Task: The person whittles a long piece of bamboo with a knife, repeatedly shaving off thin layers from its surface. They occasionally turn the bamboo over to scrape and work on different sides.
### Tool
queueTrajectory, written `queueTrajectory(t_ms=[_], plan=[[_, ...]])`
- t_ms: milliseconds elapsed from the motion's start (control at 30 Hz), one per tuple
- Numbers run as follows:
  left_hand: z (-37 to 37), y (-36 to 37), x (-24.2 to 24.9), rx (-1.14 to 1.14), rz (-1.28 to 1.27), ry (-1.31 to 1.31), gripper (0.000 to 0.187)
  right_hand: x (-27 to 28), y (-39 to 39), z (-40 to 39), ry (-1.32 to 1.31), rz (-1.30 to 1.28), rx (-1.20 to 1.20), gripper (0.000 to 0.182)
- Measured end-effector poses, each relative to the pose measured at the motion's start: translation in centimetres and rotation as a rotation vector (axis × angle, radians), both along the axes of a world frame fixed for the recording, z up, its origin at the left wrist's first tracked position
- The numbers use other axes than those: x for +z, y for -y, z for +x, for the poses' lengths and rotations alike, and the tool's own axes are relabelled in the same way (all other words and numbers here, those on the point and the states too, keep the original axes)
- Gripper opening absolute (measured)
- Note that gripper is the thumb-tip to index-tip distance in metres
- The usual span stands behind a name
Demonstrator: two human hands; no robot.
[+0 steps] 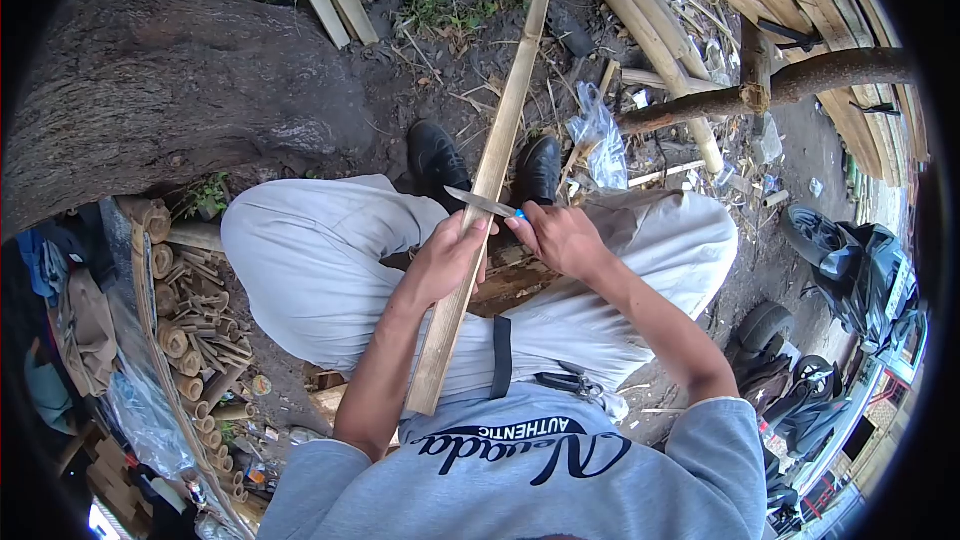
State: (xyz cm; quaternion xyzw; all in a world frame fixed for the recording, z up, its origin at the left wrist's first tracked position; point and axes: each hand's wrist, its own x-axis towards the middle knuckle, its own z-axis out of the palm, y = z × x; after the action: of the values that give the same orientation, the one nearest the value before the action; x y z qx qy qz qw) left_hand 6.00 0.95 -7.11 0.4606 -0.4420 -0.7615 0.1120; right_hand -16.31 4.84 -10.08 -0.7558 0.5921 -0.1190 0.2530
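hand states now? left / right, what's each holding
Left hand: closed around the bamboo strip, steadying it across the lap.
Right hand: closed on the knife, blade laid across the strip.

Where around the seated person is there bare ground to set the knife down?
Bare dirt lies between the tree trunk and the shoes. Right of the shoes it is crowded with a plastic bag and bamboo scraps; the cut bamboo pieces fill the left.
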Motion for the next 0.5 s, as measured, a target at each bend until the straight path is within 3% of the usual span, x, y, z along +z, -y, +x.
queueTrajectory(t_ms=[200,267,333,367,433,500], plan=[[1.5,0.6,-0.7,0.001,0.019,-0.078,0.039,-3.4,4.5,-2.8,-0.152,-0.116,0.092,0.050],[1.5,0.5,-0.1,0.019,0.048,-0.074,0.038,-5.9,9.2,-6.5,-0.200,0.257,-0.159,0.056],[1.4,0.7,0.1,0.039,0.076,-0.076,0.038,-10.9,12.4,-12.3,-0.240,0.000,-0.093,0.052],[1.4,1.2,-0.1,0.034,0.067,-0.039,0.041,-11.6,13.3,-13.0,-0.099,-0.052,-0.146,0.051],[1.8,1.7,-0.2,0.044,0.076,0.005,0.043,-10.6,13.3,-11.2,-0.081,-0.075,-0.185,0.051],[2.3,2.4,-0.1,0.128,0.243,-0.181,0.054,-9.4,11.6,-8.4,-0.035,-0.022,-0.289,0.051]])
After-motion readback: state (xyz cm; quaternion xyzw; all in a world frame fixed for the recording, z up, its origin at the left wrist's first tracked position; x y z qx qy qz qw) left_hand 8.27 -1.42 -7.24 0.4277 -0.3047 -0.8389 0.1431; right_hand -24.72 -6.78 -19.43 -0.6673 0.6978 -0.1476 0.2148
